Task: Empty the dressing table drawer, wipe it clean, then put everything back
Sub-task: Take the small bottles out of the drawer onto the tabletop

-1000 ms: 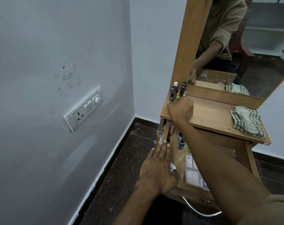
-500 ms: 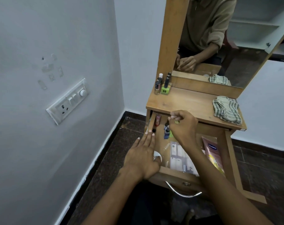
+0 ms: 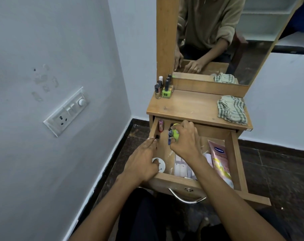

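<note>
The wooden drawer [image 3: 234,153] of the dressing table stands pulled out. My right hand [image 3: 186,141] is inside it near the back left, fingers curled round a lime-green bottle [image 3: 175,134] beside a blue bottle [image 3: 169,136]. My left hand [image 3: 144,162] rests on the drawer's left wall with straight fingers, its thumb over a round white lid [image 3: 160,165]. A pink tube [image 3: 219,162], a red lipstick [image 3: 161,125] and clear sachets [image 3: 181,166] lie in the drawer. Several nail polish bottles [image 3: 162,88] stand on the table top's [image 3: 191,106] back left.
A checked green cloth [image 3: 232,108] lies on the top's right side. The mirror [image 3: 226,37] rises behind. A grey wall with a switch plate [image 3: 67,111] is close on the left. Dark tiled floor [image 3: 278,171] surrounds the table; the drawer's metal handle [image 3: 186,198] faces me.
My right hand came down from the bottles on the table top into the drawer and closed on the green bottle. My left hand stayed on the drawer's left wall. The view tilted downward.
</note>
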